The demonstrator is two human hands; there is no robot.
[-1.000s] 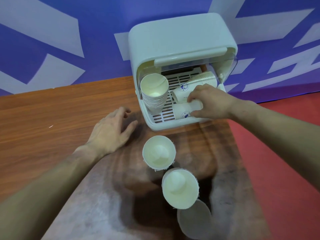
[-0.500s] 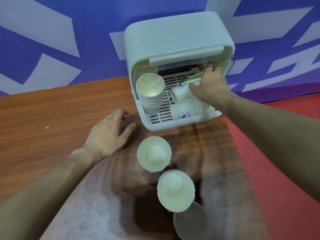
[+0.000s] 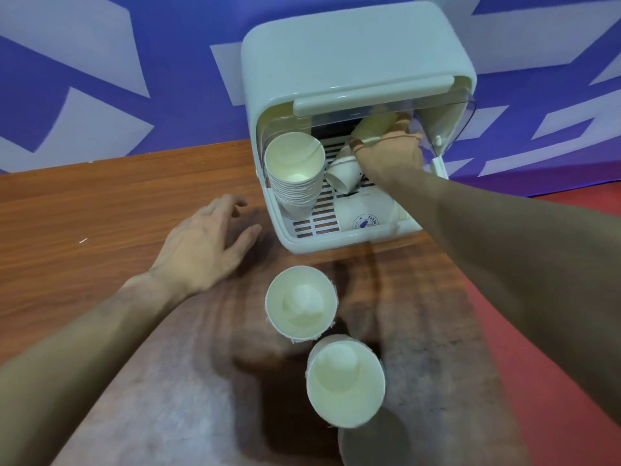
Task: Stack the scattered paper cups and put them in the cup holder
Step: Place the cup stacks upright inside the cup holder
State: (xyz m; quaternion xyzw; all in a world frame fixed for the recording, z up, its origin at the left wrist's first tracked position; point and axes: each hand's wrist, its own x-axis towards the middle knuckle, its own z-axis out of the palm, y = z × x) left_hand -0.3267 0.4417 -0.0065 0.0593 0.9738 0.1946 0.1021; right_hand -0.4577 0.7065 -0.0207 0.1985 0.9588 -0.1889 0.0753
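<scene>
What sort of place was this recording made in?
Probably a staged recording set, not a real kitchen: a wood-grain table stands against a purple and white printed backdrop, on a red floor, with only a white cup holder and paper cups laid out.

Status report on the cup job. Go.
Right hand deep in the cup holder, gripping a lying stack. Left hand open on the table. Two upright cups outside.

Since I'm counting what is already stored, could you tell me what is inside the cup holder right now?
Inside the cup holder: a stack of nested paper cups at its left, a cup on its side, and the right hand on another cup. The forearm covers its right part.
</scene>
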